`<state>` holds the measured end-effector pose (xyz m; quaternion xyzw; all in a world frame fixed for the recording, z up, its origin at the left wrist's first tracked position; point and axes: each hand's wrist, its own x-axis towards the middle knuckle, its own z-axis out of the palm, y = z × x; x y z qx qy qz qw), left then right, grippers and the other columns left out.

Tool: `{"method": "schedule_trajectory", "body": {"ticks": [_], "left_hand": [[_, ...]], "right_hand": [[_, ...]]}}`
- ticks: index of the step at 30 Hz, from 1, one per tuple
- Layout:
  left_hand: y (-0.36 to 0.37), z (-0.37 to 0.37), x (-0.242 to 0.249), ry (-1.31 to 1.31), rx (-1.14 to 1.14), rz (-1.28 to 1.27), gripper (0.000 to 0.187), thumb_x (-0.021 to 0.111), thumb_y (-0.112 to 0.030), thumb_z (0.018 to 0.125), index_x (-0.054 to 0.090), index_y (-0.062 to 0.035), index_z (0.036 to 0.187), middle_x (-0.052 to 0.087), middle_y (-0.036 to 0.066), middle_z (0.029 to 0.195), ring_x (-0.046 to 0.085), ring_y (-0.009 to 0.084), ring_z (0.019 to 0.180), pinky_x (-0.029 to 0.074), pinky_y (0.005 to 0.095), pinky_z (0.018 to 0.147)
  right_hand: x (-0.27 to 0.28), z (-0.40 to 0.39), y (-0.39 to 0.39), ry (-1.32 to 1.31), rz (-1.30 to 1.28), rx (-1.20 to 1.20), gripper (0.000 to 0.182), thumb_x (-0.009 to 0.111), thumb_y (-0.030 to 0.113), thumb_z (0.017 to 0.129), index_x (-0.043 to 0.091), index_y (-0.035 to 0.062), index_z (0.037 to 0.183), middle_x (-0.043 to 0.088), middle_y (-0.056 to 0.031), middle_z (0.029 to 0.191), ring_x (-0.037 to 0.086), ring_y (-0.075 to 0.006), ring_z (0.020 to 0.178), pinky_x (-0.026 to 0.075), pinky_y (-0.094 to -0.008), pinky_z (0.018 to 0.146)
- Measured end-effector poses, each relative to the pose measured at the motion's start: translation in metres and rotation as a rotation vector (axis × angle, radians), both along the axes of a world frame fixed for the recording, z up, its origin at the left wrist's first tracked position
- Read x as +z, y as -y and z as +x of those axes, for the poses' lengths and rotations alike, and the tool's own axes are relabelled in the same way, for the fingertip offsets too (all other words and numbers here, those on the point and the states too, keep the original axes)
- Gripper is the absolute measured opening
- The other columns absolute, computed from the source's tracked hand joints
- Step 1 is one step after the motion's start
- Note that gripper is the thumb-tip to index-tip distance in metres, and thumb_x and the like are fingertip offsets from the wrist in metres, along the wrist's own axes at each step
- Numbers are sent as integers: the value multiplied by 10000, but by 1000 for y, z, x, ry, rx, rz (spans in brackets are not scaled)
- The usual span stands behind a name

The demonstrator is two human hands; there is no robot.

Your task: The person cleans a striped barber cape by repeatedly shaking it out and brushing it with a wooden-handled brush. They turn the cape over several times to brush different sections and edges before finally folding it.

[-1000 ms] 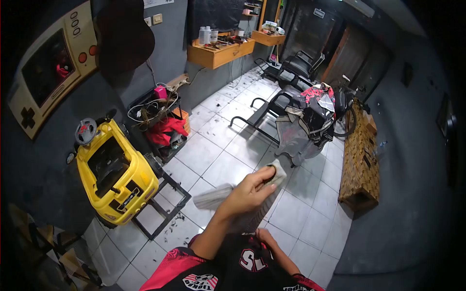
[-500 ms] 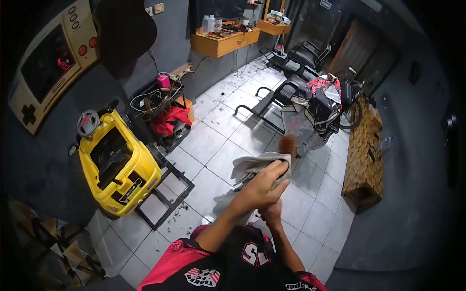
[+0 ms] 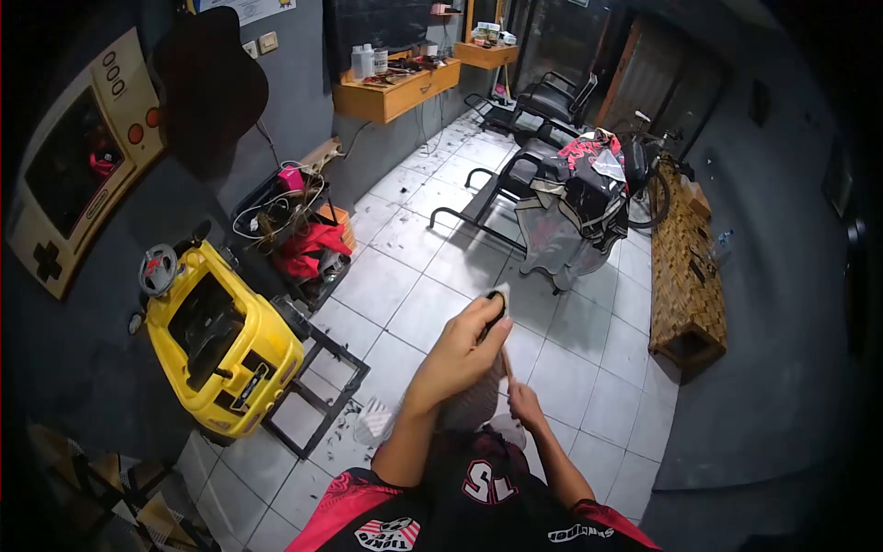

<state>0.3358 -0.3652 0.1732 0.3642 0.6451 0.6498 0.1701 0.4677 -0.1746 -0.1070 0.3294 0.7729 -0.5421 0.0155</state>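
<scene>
**Both hands on a grey cloth, held over the tiled floor**

Grey cloth (image 3: 474, 400) hangs in front of the person's torso, above the white floor tiles (image 3: 386, 285). Upper end is bunched in the left hand (image 3: 464, 345), fingers clenched around it with a small pale tip of fabric sticking out at the top. The cloth drops from there down towards the red-and-black jersey (image 3: 460, 501), with a lighter edge showing low on the left side.

Right hand (image 3: 526, 403) sits lower and closer to the body, just beside the cloth. It looks closed on a thin brown stick-like handle (image 3: 505, 361) that runs up towards the left hand; what that handle belongs to is not clear.

Around:
- Yellow toy car seat (image 3: 221, 340) on a black metal frame, left of the hands, well apart.
- Hair clippings scattered on the tiles near that frame.
- Black rack (image 3: 294, 221) with cables and a red cloth against the grey wall.
- Retro console-shaped wall panel (image 3: 78, 166) upper left.
- Wooden shelf (image 3: 395, 87) with bottles on the far wall.
- Barber chair (image 3: 570, 198) draped with a cape, mid-room; more black chairs behind it.
- Woven wooden bench (image 3: 688, 285) along the right side.
</scene>
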Motion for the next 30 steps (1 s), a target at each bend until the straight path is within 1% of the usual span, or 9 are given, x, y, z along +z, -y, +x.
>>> {"method": "schedule_trajectory", "body": {"ticks": [2, 7, 15, 17, 20, 24, 25, 27, 30], "left_hand": [[-10, 0, -9, -13, 7, 4, 160, 492, -106, 889, 460, 51, 893, 399, 31, 816, 378, 92, 759, 351, 227, 670], [-21, 7, -10, -161, 3, 57, 207, 527, -108, 859, 480, 68, 957, 434, 91, 850, 420, 141, 807, 383, 251, 735], [-13, 11, 3, -67, 12, 281, 409, 580, -63, 804, 442, 120, 1142, 464, 108, 1066, 423, 167, 1022, 323, 246, 907], [-8, 15, 12, -53, 4, 333, 423, 560, -35, 814, 415, 125, 1178, 446, 87, 1070, 416, 146, 1006, 327, 232, 885], [-2, 19, 16, -81, 36, 272, 468, 546, -37, 827, 374, 133, 1229, 483, 129, 1040, 485, 178, 918, 388, 240, 824], [-12, 15, -3, -110, 66, -76, 451, 527, -140, 840, 402, 126, 1182, 542, 270, 898, 542, 357, 827, 427, 352, 773], [-15, 14, -7, -128, 73, -98, 445, 533, -135, 840, 408, 120, 1183, 543, 236, 884, 520, 285, 804, 426, 328, 743], [-21, 13, -16, -157, 83, -143, 435, 545, -124, 840, 420, 107, 1186, 546, 170, 856, 476, 143, 758, 423, 280, 682], [-25, 19, -6, -143, 69, -98, 430, 564, -117, 820, 427, 99, 1166, 563, 204, 890, 510, 186, 802, 429, 288, 760]], "right_hand": [[92, -21, 21, -236, -380, -116, 433, 334, 470, 941, 410, 112, 709, 349, 41, 502, 318, -79, 363, 269, -240, 335], [184, -20, 68, -652, -738, 7, 462, 260, 505, 943, 427, 100, 799, 387, 26, 571, 349, -70, 410, 276, -226, 362], [-60, 9, 29, 17, 443, 890, 311, 395, 268, 903, 575, 16, 872, 623, -183, 832, 613, -326, 784, 472, -426, 668], [-60, 34, 19, 572, 476, 872, 296, 430, 245, 868, 594, 9, 793, 634, -190, 835, 628, -333, 797, 470, -470, 684], [-154, 49, -28, 454, 530, 702, 377, 413, 284, 888, 600, -14, 753, 633, -204, 766, 643, -322, 702, 491, -446, 598], [15, 4, -9, 126, -54, 45, 445, 381, 398, 920, 520, 42, 691, 522, -77, 570, 499, -193, 426, 387, -317, 384], [53, -5, -1, -31, -275, -104, 451, 375, 450, 925, 485, 73, 704, 458, -22, 531, 418, -137, 369, 331, -271, 339], [124, -12, 17, -395, -699, -137, 421, 380, 515, 913, 425, 120, 776, 346, 43, 531, 293, -71, 373, 259, -230, 338], [158, -8, 37, -690, -837, 33, 417, 342, 484, 937, 452, 86, 874, 363, 33, 543, 301, -58, 384, 253, -215, 349]]}}
